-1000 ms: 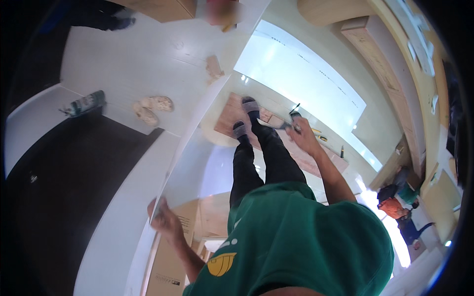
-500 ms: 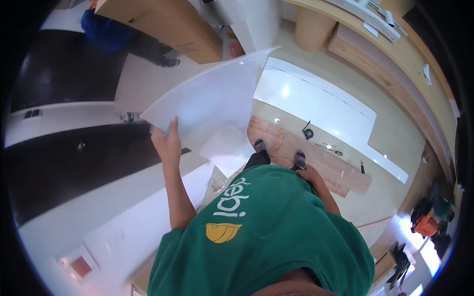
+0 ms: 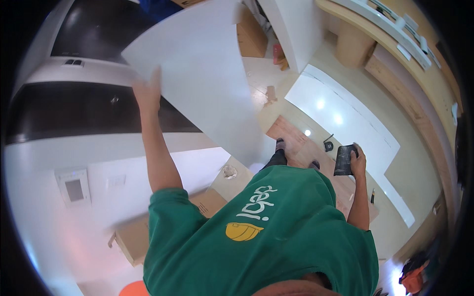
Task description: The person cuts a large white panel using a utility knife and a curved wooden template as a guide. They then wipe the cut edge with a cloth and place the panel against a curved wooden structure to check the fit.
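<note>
My left hand (image 3: 148, 91), blurred, is raised at the edge of a large white sheet (image 3: 197, 79) and grips it, with the sheet standing tilted across the upper middle. My right hand (image 3: 357, 160) grips a black, scuffed rectangular object (image 3: 344, 166) that I cannot identify for sure. Below it are pink-brown wood-grain boards (image 3: 291, 133), where my feet in sandals stand. A black tape measure (image 3: 328, 146) and a slim dark tool (image 3: 373, 196) lie nearby on the floor, close to a long white panel (image 3: 340, 113).
A wooden counter (image 3: 365, 22) curves along the right. Cardboard boxes are at the top (image 3: 252, 34) and lower left (image 3: 127, 244). Dark glossy panels (image 3: 64, 111) and a white wall (image 3: 39, 187) fill the left. A blue-clothed person (image 3: 157, 7) is partly visible at the top.
My left arm has risen with the sheet, which now stands higher. My right hand moved from near my waist out to the right, and the black object now shows in it.
</note>
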{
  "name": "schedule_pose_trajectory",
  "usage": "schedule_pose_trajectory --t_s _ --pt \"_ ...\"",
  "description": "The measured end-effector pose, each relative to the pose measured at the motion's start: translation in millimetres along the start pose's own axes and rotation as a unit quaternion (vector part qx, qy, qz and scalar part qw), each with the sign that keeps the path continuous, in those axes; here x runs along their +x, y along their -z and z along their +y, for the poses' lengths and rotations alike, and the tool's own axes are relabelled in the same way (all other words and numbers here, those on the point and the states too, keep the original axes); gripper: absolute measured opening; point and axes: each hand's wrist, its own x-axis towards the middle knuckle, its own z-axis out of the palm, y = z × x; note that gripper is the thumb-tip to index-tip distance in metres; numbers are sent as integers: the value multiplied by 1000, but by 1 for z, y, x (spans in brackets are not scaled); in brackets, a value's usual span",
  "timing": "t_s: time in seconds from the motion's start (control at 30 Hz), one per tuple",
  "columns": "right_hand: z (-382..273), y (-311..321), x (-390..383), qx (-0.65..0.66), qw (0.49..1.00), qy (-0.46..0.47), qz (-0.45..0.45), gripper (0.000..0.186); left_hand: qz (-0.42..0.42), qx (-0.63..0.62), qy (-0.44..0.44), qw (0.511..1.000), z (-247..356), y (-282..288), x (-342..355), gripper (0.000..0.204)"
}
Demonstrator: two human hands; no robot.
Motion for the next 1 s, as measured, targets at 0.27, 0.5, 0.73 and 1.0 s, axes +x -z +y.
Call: schedule_pose_trajectory --t_s 0.27,0.5,0.73,1.0 --pt "-66 -43 -28 201 957 -82 -192 72 -12 -29 85 996 58 52 61 34" --pt "-66 -36 -75 7 961 -89 -262 45 52 -45 38 997 80 118 90 31" --pt "-112 -2 -101 308 946 -2 -97 57 73 120 -56 989 78 103 70 51" --pt "-209 33 -109 460 883 72 -56 32 -17 84 -140 986 123 62 -45 36"
